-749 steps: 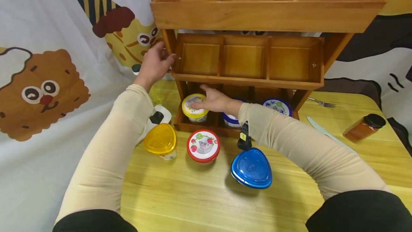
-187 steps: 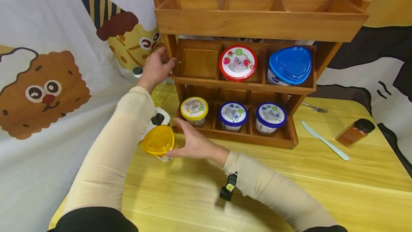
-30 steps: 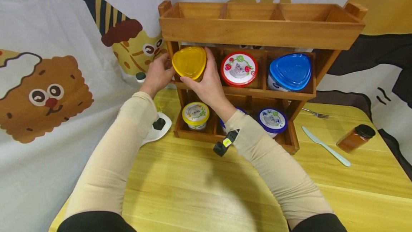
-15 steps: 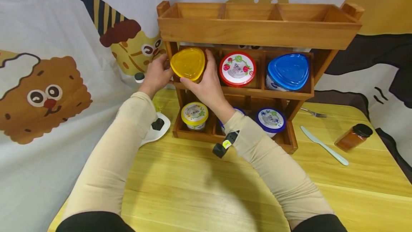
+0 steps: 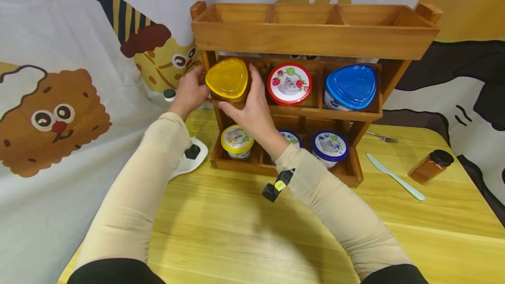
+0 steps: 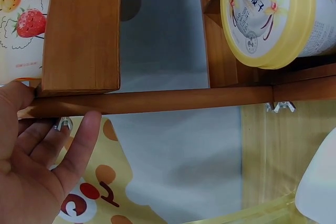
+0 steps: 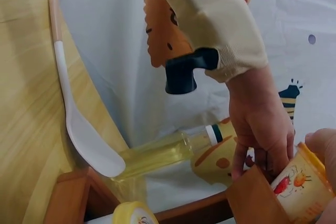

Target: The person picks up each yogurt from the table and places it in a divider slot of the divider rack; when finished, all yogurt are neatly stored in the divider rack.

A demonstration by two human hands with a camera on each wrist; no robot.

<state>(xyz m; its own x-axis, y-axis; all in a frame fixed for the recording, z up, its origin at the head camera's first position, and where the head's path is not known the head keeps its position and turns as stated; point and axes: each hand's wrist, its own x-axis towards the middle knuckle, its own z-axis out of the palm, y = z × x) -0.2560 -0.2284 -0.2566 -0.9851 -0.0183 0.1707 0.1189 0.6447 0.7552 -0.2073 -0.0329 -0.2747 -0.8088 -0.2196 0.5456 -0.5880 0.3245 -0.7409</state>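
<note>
A three-tier wooden rack [image 5: 315, 38] stands in front. My left hand [image 5: 190, 90] grips its left side by the middle tier; the left wrist view shows the thumb and fingers on either side of the wood. In the middle tier's left compartment sits a tub with a translucent yellow lid [image 5: 226, 79]. Beside that tub my right hand [image 5: 258, 113] is spread, thumb in front and fingers to its right, with a gap to the lid. A red-rimmed tub [image 5: 289, 83] and a blue-lidded tub [image 5: 351, 86] occupy the other two compartments.
The bottom tier bears a yellow-rimmed tub [image 5: 236, 138] and two blue-rimmed tubs [image 5: 330, 145]. To the rack's right lie a fork [image 5: 383, 137], a pale green knife [image 5: 394, 176] and a black-capped jar [image 5: 431, 166]. Left are a white spoon [image 7: 89, 140] and an oil bottle [image 7: 163, 153].
The yellow-lidded tub came up from the table into the middle tier's left compartment. Over the last half second my right hand's fingers have come away from it. My left hand stays on the rack.
</note>
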